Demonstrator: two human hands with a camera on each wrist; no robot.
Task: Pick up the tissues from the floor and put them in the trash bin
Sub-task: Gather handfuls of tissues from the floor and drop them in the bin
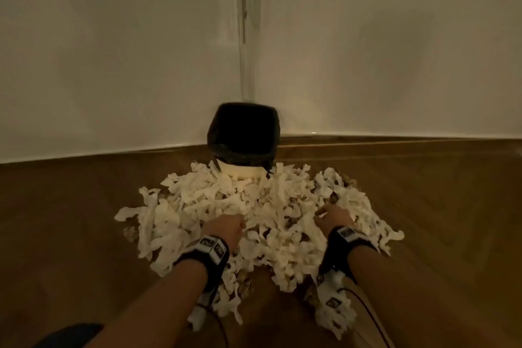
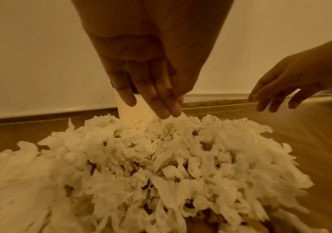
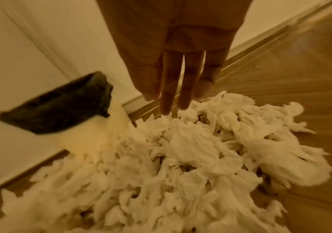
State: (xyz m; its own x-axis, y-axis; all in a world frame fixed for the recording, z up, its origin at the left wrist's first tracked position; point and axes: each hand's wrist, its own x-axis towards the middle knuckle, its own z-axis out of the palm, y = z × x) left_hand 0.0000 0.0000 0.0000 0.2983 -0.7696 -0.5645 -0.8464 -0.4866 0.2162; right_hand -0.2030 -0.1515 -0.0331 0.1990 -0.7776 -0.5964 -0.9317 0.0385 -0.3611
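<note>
A big heap of crumpled white tissues (image 1: 254,215) covers the wooden floor in front of a white trash bin (image 1: 243,172) lined with a black bag (image 1: 244,133), which stands in the corner. My left hand (image 1: 226,224) hovers over the left middle of the heap, fingers straight and pointing down (image 2: 157,100), holding nothing. My right hand (image 1: 332,216) is over the right side of the heap, fingers also straight and slightly spread (image 3: 173,94), empty. The bin (image 3: 61,107) shows left of the right hand. The right hand (image 2: 285,91) also appears in the left wrist view.
White walls (image 1: 113,65) meet in the corner behind the bin, with a baseboard along the floor. Bare wooden floor (image 1: 452,206) lies left and right of the heap. Loose tissues (image 1: 333,311) also lie near my forearms. Black wrist straps (image 1: 209,248) carry the cameras.
</note>
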